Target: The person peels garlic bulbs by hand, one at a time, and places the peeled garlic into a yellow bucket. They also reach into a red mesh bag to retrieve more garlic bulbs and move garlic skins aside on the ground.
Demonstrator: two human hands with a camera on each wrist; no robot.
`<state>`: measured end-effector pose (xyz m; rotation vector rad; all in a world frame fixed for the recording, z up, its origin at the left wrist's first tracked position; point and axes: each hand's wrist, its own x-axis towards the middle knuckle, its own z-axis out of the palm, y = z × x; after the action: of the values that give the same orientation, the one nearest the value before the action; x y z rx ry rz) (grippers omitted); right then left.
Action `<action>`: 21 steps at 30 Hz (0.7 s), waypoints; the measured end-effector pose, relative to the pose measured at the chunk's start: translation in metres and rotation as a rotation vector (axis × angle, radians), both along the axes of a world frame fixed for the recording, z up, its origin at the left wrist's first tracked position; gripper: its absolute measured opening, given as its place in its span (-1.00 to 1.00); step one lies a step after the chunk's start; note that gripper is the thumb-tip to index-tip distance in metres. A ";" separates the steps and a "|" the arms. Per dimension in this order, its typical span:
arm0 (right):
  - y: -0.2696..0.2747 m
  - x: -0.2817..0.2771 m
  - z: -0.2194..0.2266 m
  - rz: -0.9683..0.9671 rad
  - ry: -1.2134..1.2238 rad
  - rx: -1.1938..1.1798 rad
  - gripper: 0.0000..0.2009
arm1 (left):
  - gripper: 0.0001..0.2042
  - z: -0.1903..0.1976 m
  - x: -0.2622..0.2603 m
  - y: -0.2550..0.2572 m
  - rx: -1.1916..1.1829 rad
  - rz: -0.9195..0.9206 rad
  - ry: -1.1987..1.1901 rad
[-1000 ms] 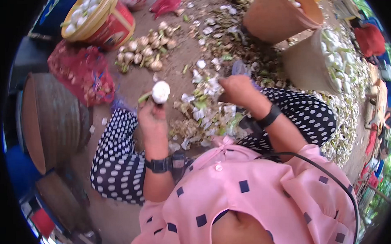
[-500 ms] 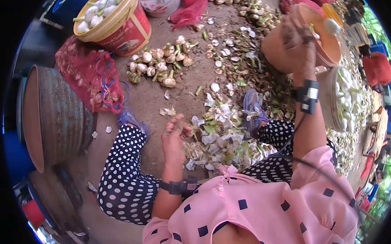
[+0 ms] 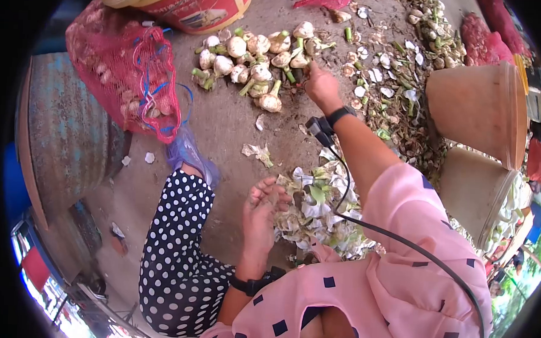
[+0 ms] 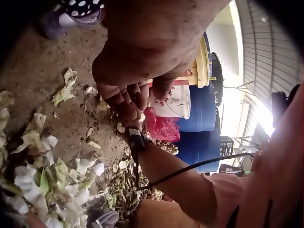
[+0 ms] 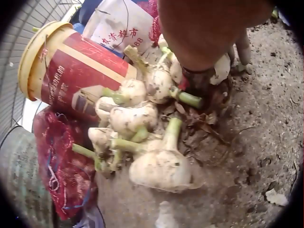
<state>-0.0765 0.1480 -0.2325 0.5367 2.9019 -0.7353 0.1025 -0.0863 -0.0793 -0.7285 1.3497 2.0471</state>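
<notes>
Left hand (image 3: pixel 263 207) hangs low over the ground, just beside the heap of peels (image 3: pixel 316 212) between the knees. Its palm faces up and the fingers are loosely curled, and they hold nothing. In the left wrist view the same hand (image 4: pixel 137 76) is seen from very close, with the fingertips bent inward and nothing between them. A dark band sits on this wrist.

Right hand (image 3: pixel 321 84) is at the end of a straight, stretched arm and reaches far forward to the pile of garlic bulbs (image 3: pixel 256 58) on the ground. The fingers point down into the right edge of the pile. In the right wrist view the hand (image 5: pixel 209 42) covers the bulbs behind it, so I cannot tell if the fingers already close on a bulb or only touch it. A black band with a cable goes around this wrist.

The garlic bulbs (image 5: pixel 152 137) are unpeeled, white with brown soil on the skin, and each one has a short green stem. They lie close together on the bare earth, in front of the red bucket (image 3: pixel 193 5) and to the right of the red net sack (image 3: pixel 125 74).

The red bucket (image 5: pixel 80 71) has a yellow rim and white Chinese characters on its side, too small for me to read. Behind it a white bag (image 5: pixel 123 23) shows red Chinese characters and the number 888.
</notes>
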 end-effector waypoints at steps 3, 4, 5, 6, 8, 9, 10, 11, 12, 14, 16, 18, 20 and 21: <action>-0.021 0.050 0.045 -0.238 0.054 -0.979 -0.71 | -0.68 0.007 -0.006 0.005 0.055 0.055 0.046; -0.033 0.077 0.060 -0.177 0.049 -1.326 -0.63 | -0.64 0.008 -0.005 0.009 0.095 0.111 0.053; -0.050 0.102 0.097 -0.139 -0.011 -1.293 -0.55 | -0.59 0.010 -0.004 0.011 0.133 0.161 0.062; -0.068 0.127 0.130 -0.143 -0.066 -1.470 -0.50 | -0.53 0.011 -0.001 0.013 0.223 0.166 0.071; -0.092 0.165 0.169 -0.147 -0.159 -1.525 -0.48 | -0.53 0.015 0.004 0.012 0.474 0.142 0.122; -0.092 0.178 0.160 0.004 0.014 -1.286 -0.53 | -0.53 0.020 0.008 0.013 0.475 0.122 0.132; -0.090 0.189 0.152 0.137 0.180 -1.029 -0.57 | -0.51 0.027 0.012 0.014 0.383 0.113 0.241; -0.085 0.193 0.167 0.058 0.142 -1.200 -0.59 | -0.49 0.034 0.017 0.016 0.296 0.102 0.351; -0.077 0.196 0.185 -0.019 0.106 -1.368 -0.61 | -0.49 0.039 0.021 0.017 0.309 0.074 0.364; -0.064 0.209 0.224 -0.057 0.064 -1.338 -0.60 | -0.51 0.046 0.030 0.020 0.016 -0.136 0.711; -0.060 0.219 0.229 -0.038 0.149 -1.317 -0.68 | -0.50 0.055 0.038 0.029 -0.034 -0.180 0.864; -0.060 0.229 0.234 -0.089 0.213 -1.331 -0.75 | -0.50 0.064 0.046 0.032 -0.253 -0.223 1.051; -0.059 0.237 0.247 -0.089 0.206 -1.396 -0.79 | -0.51 0.070 0.051 0.030 -0.252 -0.221 1.060; -0.059 0.241 0.255 -0.094 0.221 -1.455 -0.85 | -0.51 0.072 0.053 0.029 -0.256 -0.214 1.057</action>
<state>0.1642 0.0895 0.0220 0.3476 1.6557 -2.5334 0.1553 -0.0573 -0.0069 0.5196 2.1349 2.1445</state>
